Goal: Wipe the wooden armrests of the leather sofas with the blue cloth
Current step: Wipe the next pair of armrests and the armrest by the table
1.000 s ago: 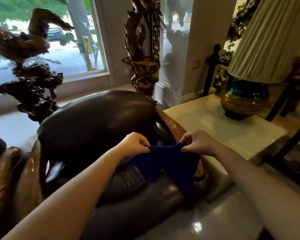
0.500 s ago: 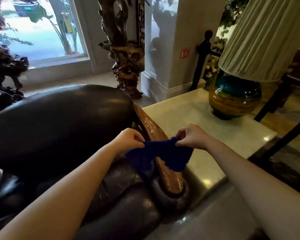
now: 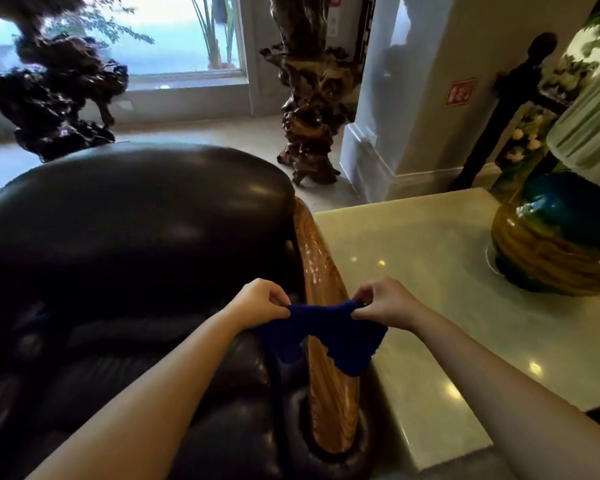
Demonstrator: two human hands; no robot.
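1. Hands first: your left hand (image 3: 262,303) and your right hand (image 3: 383,303) each have their fingers closed in a pinch on one end of the dark blue knitted cloth (image 3: 321,332), which is stretched between them with its lower edge sagging
2. You hold the cloth over the long polished wooden armrest (image 3: 321,271) of the dark brown leather sofa (image 3: 136,220); whether its hanging part touches the wood cannot be told from here
3. You appear to be readying the cloth, with the wiping itself not yet begun on this armrest
4. A thin two-point pinch could let the cloth bunch or slip once you press down, so you would rub with your knuckles rather than the fabric
5. The pale glossy stone side table (image 3: 447,306) sits just beside the armrest, so a wide stroke to your right could carry your hand onto its edge
6. The round green and amber glazed lamp base (image 3: 555,237) stands on that table, well apart from your hands, yet a hasty swing could still jolt the table
7. Pale smears show on the upper armrest; short strokes risk missing them
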